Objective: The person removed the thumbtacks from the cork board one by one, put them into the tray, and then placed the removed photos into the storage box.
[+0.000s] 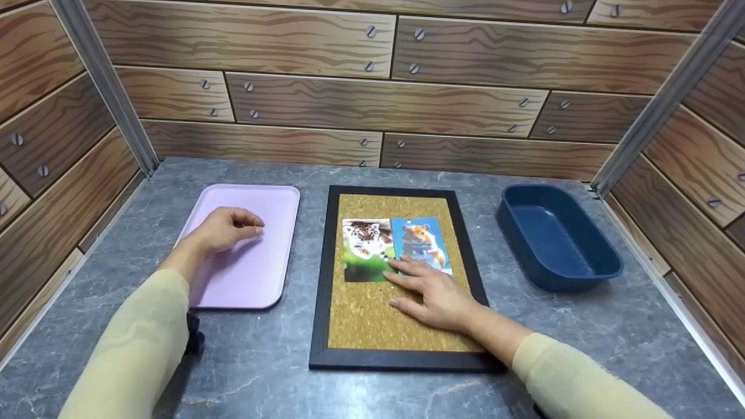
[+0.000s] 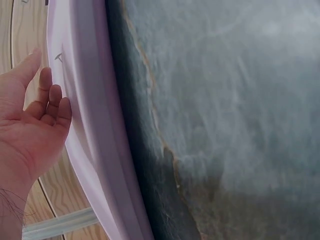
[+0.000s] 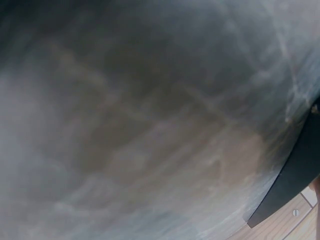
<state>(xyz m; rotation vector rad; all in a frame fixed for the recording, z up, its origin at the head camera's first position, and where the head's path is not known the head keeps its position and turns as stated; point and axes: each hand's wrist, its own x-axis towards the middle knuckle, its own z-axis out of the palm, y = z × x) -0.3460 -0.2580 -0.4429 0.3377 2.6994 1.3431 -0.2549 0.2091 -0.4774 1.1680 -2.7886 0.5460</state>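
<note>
A cork board (image 1: pixel 372 317) with a black frame lies flat in the middle of the table. On it, side by side, lie a tiger picture (image 1: pixel 368 256) and a hamster picture (image 1: pixel 424 233). The straight, spread fingers of my right hand (image 1: pixel 433 297) rest on the lower parts of both pictures and the cork. My left hand (image 1: pixel 227 230) hovers over the lilac tray (image 1: pixel 256 279), fingers loosely bent. In the left wrist view, a small thumbtack (image 2: pixel 59 57) shows on the tray, apart from the left hand's fingertips.
A deep dark-blue plastic container (image 1: pixel 559 238) stands right of the board. The grey marbled table (image 1: pixel 262 361) is enclosed by wood-patterned walls (image 1: pixel 314 99) at the back and both sides. Only tabletop and a corner of the black frame (image 3: pixel 287 187) show in the right wrist view.
</note>
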